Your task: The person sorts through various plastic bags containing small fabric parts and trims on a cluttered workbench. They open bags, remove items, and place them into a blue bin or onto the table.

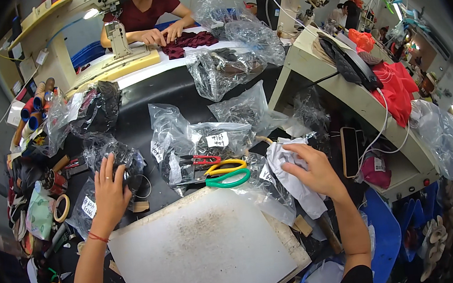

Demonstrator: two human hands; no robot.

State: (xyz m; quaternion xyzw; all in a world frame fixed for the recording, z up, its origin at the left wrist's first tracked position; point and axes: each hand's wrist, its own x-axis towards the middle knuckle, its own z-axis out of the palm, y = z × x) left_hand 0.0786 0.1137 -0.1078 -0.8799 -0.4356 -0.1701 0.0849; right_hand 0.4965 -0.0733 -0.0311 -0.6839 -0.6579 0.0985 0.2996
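My left hand [112,188] rests with its fingers apart on a clear plastic bag [112,151] with dark contents. On the other side, my right hand [312,170] is over a crumpled white sheet [296,175], thumb and fingers spread; whether the material is paper or cloth I cannot tell. Between the hands lie red-handled snips [206,159], yellow-handled scissors [228,166] and green-handled scissors [228,179]. They sit against labelled clear bags [216,138]. Nearest me is a worn white board [204,253] with dark smudges.
Across the table a person sews maroon fabric [189,42] at a sewing machine [117,40]. More clear bags [225,70] are at the back. A tape roll [61,208] and thread cones [31,123] crowd the left. At right stands a slanted cream-coloured table [336,92] with red fabric [396,89]; a phone [353,151] leans below it.
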